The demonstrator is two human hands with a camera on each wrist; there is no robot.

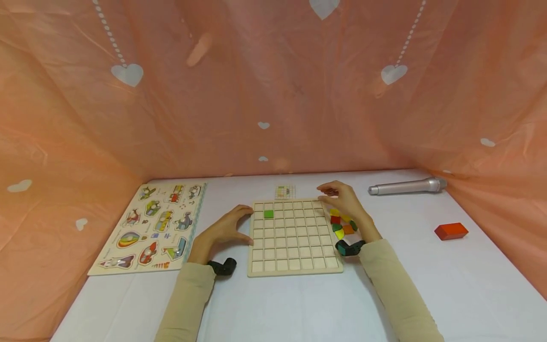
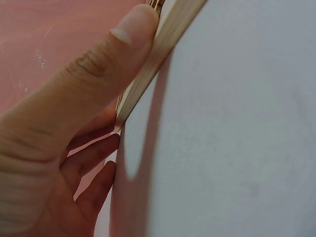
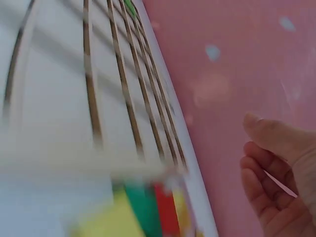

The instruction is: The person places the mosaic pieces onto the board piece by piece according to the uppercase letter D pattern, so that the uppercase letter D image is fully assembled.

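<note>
A square wooden grid board [image 1: 295,277] lies on the table, with one green square tile [image 1: 268,214] in a cell near its far left corner. Against the board's left edge rests my left hand [image 1: 224,227], its thumb [image 2: 133,29] touching the wooden side and its other fingers spread farther along. My right hand [image 1: 344,199] is raised by the far right corner, fingers loosely bent. Nothing shows between its thumb and fingers in the right wrist view. Below it, beside the board, lie several small coloured pieces [image 1: 348,229] in yellow, red, green and orange.
A wooden picture puzzle board [image 1: 145,232] with vehicles lies at the left. Behind the grid is a small patterned card [image 1: 285,192]. To the right are a silver microphone [image 1: 403,187] and a red block [image 1: 451,231]. A pink curtain [image 1: 273,95] with hearts hangs around the table.
</note>
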